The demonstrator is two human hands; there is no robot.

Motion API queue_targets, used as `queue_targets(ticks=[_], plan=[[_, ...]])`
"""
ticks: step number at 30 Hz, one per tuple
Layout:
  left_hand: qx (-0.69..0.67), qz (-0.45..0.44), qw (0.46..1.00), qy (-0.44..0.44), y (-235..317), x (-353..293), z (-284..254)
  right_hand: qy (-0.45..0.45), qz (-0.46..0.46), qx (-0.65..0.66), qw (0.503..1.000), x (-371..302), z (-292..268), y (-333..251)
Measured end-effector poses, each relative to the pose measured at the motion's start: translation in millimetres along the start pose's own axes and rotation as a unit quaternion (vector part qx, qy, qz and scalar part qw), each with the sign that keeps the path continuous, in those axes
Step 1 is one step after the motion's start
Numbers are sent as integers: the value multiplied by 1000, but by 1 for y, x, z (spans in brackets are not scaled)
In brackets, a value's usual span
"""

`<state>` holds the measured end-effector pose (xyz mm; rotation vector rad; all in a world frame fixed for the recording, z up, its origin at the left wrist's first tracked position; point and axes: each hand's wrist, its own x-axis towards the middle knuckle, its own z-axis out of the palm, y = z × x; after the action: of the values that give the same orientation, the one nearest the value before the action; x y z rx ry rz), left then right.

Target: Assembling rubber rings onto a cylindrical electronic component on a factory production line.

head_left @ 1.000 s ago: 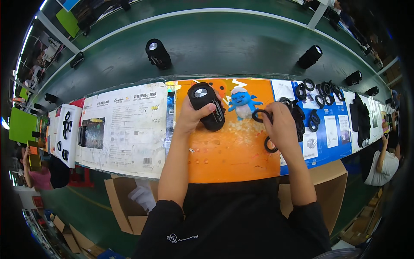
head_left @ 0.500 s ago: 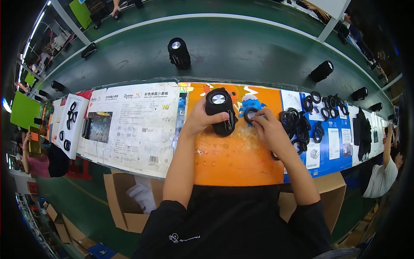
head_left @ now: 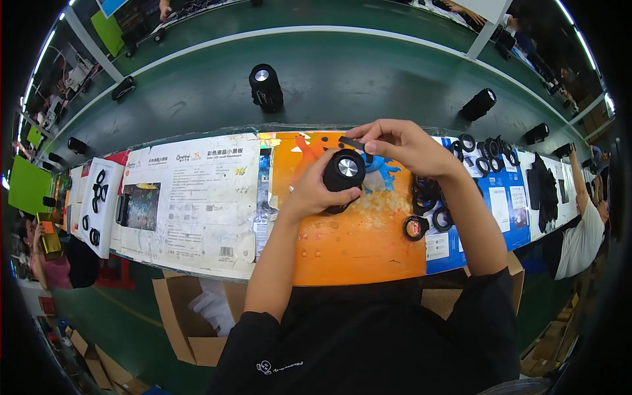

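Note:
My left hand [head_left: 311, 189] is wrapped round a black cylindrical speaker [head_left: 334, 178], its shiny silver end disc turned up toward me. Above the orange part of the bench, my right hand [head_left: 403, 149] pinches a black ring [head_left: 352, 143] seen nearly edge-on. That ring is just beyond the speaker's upper end; whether they touch I cannot tell. To the right of the speaker, a loose black ring [head_left: 415, 228] lies near a heap of similar rings [head_left: 426, 191].
Beyond the bench, more speakers [head_left: 266, 89] stand or lean along a green conveyor belt [head_left: 368, 85]. At left sits a white foam tray [head_left: 113, 217] with several rings. A cardboard box [head_left: 181, 322] is below the bench. Co-workers are at both sides; black cloth [head_left: 544, 184] lies at right.
My right hand has lifted the ring up and left to the speaker's far side, turning it edge-on. The speaker in my left hand has tilted and shifted slightly down and right.

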<state>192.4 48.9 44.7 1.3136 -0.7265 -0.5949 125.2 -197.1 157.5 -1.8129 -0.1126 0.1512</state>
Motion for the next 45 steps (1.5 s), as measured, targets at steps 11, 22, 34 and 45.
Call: queue_targets(ticks=[11,22,34,45], plan=[[31,-19,999,2,0,0,-1,-74,-52,-203,975,-1,15,-32],[17,-11,1000,-6,2,0,0,-35,-138,-312,939,-16,29,-19],[33,8,999,13,-4,0,-1,-84,-157,-439,881,-14,32,-35],[6,15,1000,0,-3,-1,-6,-116,-184,-474,853,-7,31,-41]])
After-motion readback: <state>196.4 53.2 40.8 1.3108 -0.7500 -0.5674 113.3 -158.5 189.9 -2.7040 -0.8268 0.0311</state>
